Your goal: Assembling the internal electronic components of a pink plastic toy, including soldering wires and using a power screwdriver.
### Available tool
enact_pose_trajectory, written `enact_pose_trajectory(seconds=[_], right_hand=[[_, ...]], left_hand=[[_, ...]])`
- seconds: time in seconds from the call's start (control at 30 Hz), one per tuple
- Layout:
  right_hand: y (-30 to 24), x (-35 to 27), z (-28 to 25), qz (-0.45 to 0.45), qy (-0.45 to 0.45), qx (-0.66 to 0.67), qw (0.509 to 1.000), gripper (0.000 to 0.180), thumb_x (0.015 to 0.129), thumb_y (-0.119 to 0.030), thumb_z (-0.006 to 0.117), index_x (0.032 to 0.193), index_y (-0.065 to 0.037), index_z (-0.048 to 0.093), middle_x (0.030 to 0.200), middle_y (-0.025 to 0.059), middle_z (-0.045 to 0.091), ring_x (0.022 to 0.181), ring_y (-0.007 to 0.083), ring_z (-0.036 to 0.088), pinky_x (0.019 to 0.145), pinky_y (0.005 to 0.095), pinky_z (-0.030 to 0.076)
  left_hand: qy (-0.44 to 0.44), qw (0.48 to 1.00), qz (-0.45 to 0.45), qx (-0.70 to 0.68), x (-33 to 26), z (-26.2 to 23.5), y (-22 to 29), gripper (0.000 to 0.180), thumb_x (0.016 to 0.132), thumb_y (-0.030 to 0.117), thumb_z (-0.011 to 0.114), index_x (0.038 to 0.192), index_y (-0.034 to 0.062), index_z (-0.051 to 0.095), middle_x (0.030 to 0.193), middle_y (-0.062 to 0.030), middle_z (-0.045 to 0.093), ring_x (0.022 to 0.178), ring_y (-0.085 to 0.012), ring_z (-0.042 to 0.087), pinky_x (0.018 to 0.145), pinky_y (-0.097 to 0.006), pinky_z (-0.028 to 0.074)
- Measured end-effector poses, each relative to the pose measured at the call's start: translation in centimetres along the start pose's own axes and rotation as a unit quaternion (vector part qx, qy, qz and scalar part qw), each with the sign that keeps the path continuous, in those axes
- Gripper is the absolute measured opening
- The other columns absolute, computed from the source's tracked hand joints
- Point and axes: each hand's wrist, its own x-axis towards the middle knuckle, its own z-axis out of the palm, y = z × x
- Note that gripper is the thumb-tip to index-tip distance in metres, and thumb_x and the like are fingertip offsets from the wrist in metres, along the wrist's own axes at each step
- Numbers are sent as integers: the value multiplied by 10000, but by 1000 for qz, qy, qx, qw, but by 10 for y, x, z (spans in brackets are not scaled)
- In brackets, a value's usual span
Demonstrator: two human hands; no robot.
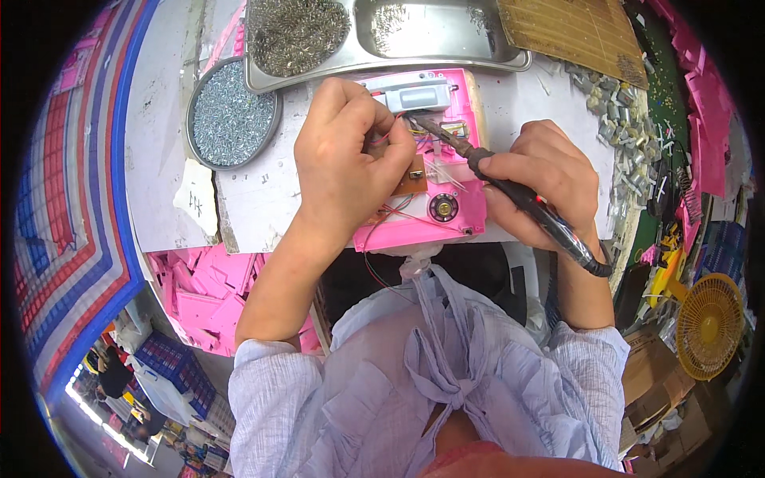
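A pink plastic housing (446, 227) lies open on the white worktable, showing a small brown circuit board (413, 183), a round black speaker (443, 208) and thin coloured wires. My left hand (347, 151) rests on the housing's left side, fingers curled over the wires and board. My right hand (542, 179) grips a black soldering iron (510, 195), its tip pointing up-left to the wires near a grey block (418, 97) at the housing's top.
A round tin of small screws (231, 115) sits at the upper left. A steel tray (382, 40) behind holds metal springs. Small metal parts (617, 131) are heaped at the right. Pink housings (199, 295) are piled below the table's left edge. A yellow fan (709, 323) stands at the right.
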Motion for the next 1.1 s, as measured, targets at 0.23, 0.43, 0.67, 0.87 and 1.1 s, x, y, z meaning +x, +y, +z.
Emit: enact_pose_trajectory(seconds=[0.23,0.43,0.67,0.87,1.1], right_hand=[[-4,0,-4,9,-17,0,1000,327,628,-26,793,943,-67,714,616,29,510,558,230,507,571,349,414],[-9,-6,-14,15,-3,-3,1000,337,629,-15,790,956,-42,709,626,42,515,555,240,509,564,349,412],[-10,-16,-23,19,19,-2,1000,326,667,3,779,983,-25,702,661,56,556,556,230,519,556,344,410],[-9,-19,-26,20,26,-1,999,314,687,-2,777,988,-15,693,674,64,581,564,232,530,561,343,411],[-15,-31,-48,45,45,-2,998,300,725,-3,767,1012,15,683,707,99,631,592,226,556,573,340,426]], left_hand=[[0,1000,-12,-4,-1,1,0,191,723,-24,771,736,33,589,807,-65,531,596,-160,543,512,-300,468],[5,1000,6,4,0,1,0,196,725,-27,771,731,33,585,804,-66,534,597,-161,545,512,-301,469],[5,1000,-4,0,-1,1,1,196,728,-29,771,728,36,586,805,-69,539,599,-165,540,516,-307,467],[-6,1000,1,22,-2,-2,1,185,733,-2,785,752,35,604,828,-79,545,642,-186,561,534,-319,474],[-83,996,23,5,-11,-25,31,212,748,33,807,922,50,688,967,-81,608,726,-201,616,591,-316,507]])
